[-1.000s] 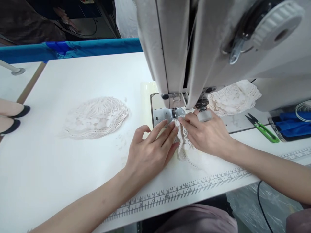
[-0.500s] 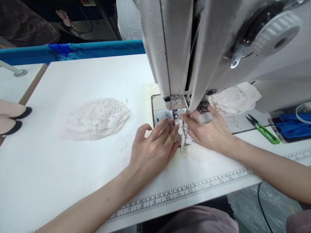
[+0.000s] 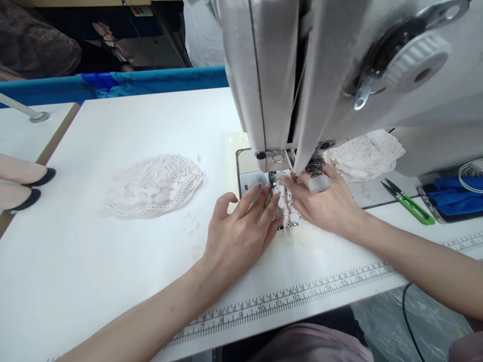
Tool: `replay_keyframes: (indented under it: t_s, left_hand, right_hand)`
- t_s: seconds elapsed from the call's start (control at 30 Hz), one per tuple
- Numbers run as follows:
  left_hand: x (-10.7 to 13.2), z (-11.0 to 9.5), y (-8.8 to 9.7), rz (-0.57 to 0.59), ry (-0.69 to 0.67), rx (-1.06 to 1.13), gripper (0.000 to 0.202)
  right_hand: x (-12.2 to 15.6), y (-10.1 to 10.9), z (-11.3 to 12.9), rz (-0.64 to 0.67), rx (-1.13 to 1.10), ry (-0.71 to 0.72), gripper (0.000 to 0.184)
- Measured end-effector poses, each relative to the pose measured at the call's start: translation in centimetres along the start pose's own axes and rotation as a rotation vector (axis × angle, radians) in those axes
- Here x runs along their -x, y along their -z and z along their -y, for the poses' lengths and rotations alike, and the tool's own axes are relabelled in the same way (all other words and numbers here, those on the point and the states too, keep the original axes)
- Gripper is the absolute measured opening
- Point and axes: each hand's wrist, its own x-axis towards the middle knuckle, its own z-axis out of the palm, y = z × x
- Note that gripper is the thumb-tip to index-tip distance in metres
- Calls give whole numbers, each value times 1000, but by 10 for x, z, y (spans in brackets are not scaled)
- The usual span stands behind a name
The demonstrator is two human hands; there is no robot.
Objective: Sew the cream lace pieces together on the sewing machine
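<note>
A white lace piece (image 3: 290, 208) lies under the presser foot (image 3: 272, 178) of the sewing machine (image 3: 279, 75), between my two hands. My left hand (image 3: 241, 229) rests palm down on its left side, fingers stretched out and a little spread, with the tips at the lace edge beside the foot. From the right, my right hand (image 3: 324, 201) has its curled fingers on the lace close to the needle area. A machine knob covers some of those fingers, so their exact hold is partly hidden.
A lace stack (image 3: 154, 186) lies left on the white table (image 3: 124, 281); another lace pile (image 3: 366, 153) sits behind my right hand. Green-handled thread snips (image 3: 409, 201) and a tray with blue cloth (image 3: 456, 193) lie right. A printed ruler (image 3: 279, 301) borders the front edge.
The view has shifted slightly. The lace between my hands has moved back a little towards the foot; both hands keep nearly the same pose.
</note>
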Motion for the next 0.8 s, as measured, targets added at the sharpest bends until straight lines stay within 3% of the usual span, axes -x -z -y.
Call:
replay_keyframes:
  t_s: [0.43, 0.67, 0.8]
  left_hand:
    - [-3, 5, -4, -13, 13, -32, 29]
    - [-4, 5, -4, -22, 2, -61, 31]
    - [-3, 6, -4, -52, -54, -57, 25]
  right_hand:
    - [-3, -2, -7, -17, 25, -10, 25]
    - [3, 8, -6, -191, -95, 53, 21]
    - [8, 22, 1, -56, -279, 50, 32]
